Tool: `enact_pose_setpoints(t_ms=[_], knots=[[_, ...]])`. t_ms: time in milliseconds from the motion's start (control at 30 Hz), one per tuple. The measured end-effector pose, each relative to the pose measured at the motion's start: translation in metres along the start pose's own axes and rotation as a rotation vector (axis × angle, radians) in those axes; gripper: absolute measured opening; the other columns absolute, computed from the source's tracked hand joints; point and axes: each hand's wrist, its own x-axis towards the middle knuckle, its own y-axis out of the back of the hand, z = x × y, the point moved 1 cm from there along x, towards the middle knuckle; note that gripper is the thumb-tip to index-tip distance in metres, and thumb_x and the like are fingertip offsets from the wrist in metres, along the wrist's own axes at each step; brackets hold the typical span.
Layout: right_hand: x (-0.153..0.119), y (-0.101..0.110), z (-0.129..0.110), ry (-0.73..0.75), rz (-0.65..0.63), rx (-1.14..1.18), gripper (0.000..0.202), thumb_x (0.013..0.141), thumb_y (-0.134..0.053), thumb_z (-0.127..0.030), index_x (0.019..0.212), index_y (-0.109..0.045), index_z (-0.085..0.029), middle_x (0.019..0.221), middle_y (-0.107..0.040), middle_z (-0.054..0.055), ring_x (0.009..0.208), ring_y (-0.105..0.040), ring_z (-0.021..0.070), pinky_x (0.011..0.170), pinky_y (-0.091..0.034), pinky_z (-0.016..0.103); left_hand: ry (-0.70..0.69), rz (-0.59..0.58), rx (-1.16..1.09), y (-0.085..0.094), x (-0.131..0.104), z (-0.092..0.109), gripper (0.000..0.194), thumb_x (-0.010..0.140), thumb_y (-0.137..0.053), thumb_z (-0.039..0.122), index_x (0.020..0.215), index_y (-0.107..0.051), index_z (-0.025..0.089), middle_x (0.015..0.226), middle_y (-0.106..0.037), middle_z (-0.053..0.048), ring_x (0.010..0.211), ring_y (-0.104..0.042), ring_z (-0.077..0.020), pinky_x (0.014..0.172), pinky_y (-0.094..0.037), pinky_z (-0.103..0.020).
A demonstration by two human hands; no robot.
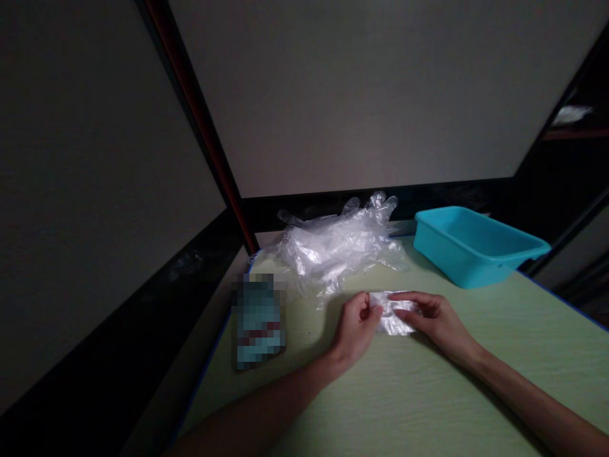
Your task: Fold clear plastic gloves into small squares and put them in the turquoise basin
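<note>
A left hand is pinching the near-left side of a folded piece of clear plastic, its thumb pressing on top and its fingers curling closed beneath. From the other side, a right hand is reaching over the same piece, thumb and forefinger standing slightly apart and touching the plastic; whether they are gripping it, one cannot tell. The creased, shiny plastic is sitting between the two hands, above the near-middle stretch of a pale green table. Just beyond the hands, a loose heap of clear disposable plastic gloves is spreading toward the table's back edge, several empty glove fingers sticking up. To the left, a greenish packet with a dark red band is lying near the table's edge, its markings blurring into blocks. To the right of the heap, a turquoise plastic basin is standing well apart from the gloves. Behind everything, a plain grey panel is rising in dim light.
</note>
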Motion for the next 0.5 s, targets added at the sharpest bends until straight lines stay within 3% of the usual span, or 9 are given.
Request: enact_pose_setpoints(t_ms=[167, 333, 500], knots=[[0.0003, -0.0013, 0.0002, 0.019, 0.020, -0.006, 0.027, 0.059, -0.071, -0.031, 0.083, -0.069, -0.019, 0.074, -0.066, 0.003, 0.061, -0.055, 0.0136, 0.057, -0.044, 0.026, 0.002, 0.022, 0.041, 0.0017, 0.0015, -0.0020, 0.015, 0.067, -0.053, 0.023, 0.057, -0.044, 0.015, 0.055, -0.042, 0.005, 0.052, -0.039, -0.0065, 0.048, -0.029, -0.018], [0.0006, -0.0011, -0.0001, 0.035, 0.048, 0.009, 0.027, 0.058, -0.071, -0.030, 0.082, -0.069, -0.019, 0.080, -0.067, 0.004, 0.064, -0.056, 0.0143, 0.058, -0.045, 0.027, -0.013, 0.036, 0.018, 0.0020, 0.0031, -0.0022, 0.008, 0.066, -0.054, 0.018, 0.066, -0.046, 0.015, 0.064, -0.051, 0.001, 0.060, -0.050, -0.0095, 0.055, -0.037, -0.019], [0.0011, 0.0002, -0.0002, 0.041, 0.096, -0.015, 0.027, 0.058, -0.070, -0.029, 0.083, -0.069, -0.018, 0.076, -0.066, 0.003, 0.058, -0.055, 0.0125, 0.053, -0.043, 0.025, -0.092, 0.059, -0.057, 0.0020, 0.0004, 0.0024, 0.031, 0.062, -0.056, 0.007, 0.089, -0.045, 0.019, 0.079, -0.057, 0.001, 0.063, -0.055, -0.0096, 0.055, -0.040, -0.018]])
